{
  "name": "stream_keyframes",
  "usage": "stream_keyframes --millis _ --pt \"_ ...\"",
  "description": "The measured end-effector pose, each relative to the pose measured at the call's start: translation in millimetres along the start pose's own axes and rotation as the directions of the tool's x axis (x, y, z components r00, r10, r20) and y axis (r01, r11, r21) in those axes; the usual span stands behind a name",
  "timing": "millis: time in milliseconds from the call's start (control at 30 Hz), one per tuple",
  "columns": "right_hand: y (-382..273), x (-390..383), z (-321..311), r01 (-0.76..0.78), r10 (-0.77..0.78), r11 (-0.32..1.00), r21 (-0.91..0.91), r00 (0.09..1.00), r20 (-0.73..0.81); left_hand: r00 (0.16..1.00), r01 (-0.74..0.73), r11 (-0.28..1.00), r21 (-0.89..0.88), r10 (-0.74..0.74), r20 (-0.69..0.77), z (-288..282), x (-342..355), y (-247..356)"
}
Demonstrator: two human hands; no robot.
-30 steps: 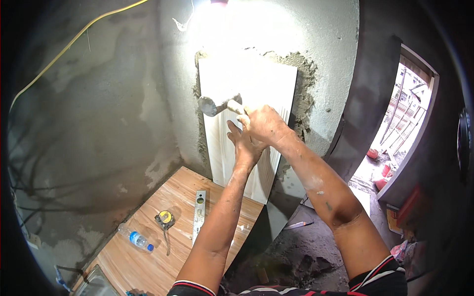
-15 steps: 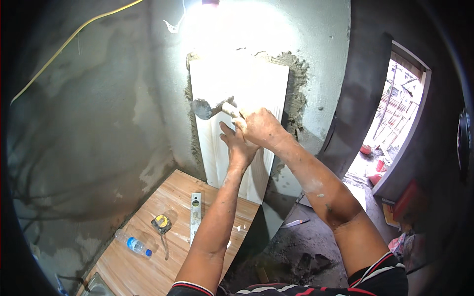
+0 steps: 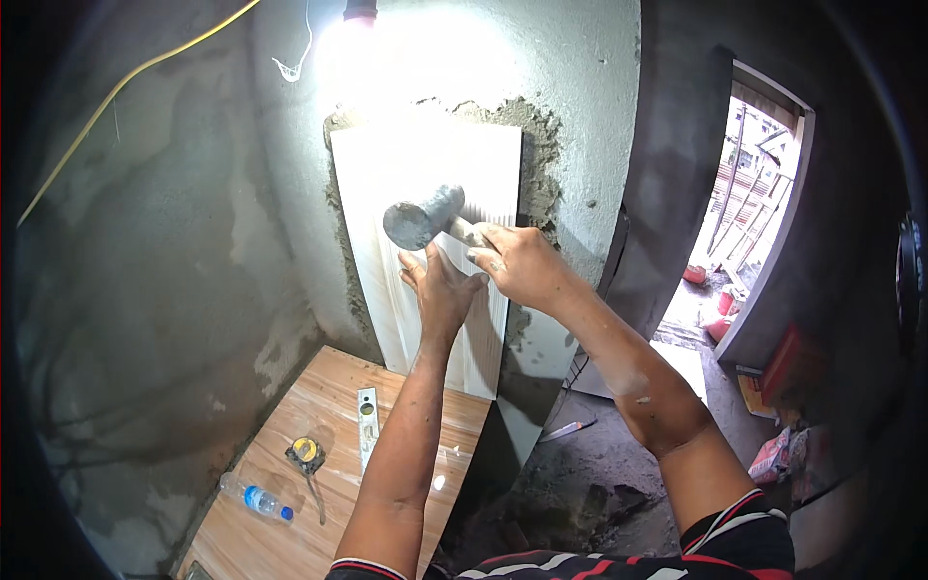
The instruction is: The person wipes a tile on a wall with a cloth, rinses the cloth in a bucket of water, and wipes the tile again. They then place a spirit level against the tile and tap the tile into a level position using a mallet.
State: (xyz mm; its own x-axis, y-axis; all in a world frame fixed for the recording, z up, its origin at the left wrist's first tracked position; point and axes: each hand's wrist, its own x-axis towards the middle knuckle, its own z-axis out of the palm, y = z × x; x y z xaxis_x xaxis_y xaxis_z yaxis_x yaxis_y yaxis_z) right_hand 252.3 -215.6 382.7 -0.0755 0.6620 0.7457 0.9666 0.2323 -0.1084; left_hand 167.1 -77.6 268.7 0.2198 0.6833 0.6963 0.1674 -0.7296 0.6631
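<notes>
A tall pale tile (image 3: pixel 393 324) stands against the wall, with rough grey mortar (image 3: pixel 543 159) showing around its upper edges. My right hand (image 3: pixel 530 269) is closed around the handle of a mallet (image 3: pixel 416 222). The mallet's dark, round head is in front of the tile, just above my left hand; whether it touches the tile I cannot tell. With fingers spread, my left hand (image 3: pixel 445 293) rests against the tile's face below the mallet. Glare from the lamp washes out the tile's upper part.
On the wood-patterned counter (image 3: pixel 280 425) below lie a spirit level (image 3: pixel 367 425), a tape measure (image 3: pixel 305 451) and a plastic bottle (image 3: pixel 259 500). A bright lamp (image 3: pixel 360 12) hangs above. A yellow cable (image 3: pixel 130 85) crosses the left wall. At right is a doorway (image 3: pixel 739 213).
My right hand and the mallet have drawn back from my left hand, and the mallet's head shows larger. The whole view has shifted, so the tile appears further left.
</notes>
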Motion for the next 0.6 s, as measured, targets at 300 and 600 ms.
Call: stream_keyframes --millis 300,600 --pt "-27.1 16.4 6.4 -0.048 0.054 0.996 -0.079 0.995 0.08 0.996 -0.079 0.99 -0.117 0.083 0.034 3.9 4.3 -7.4" --pt "-47.0 13.0 34.9 -0.126 0.144 0.988 -0.084 0.955 0.261 0.989 0.051 0.993 -0.11 -0.066 -0.135 33.5 -40.8 -17.9"
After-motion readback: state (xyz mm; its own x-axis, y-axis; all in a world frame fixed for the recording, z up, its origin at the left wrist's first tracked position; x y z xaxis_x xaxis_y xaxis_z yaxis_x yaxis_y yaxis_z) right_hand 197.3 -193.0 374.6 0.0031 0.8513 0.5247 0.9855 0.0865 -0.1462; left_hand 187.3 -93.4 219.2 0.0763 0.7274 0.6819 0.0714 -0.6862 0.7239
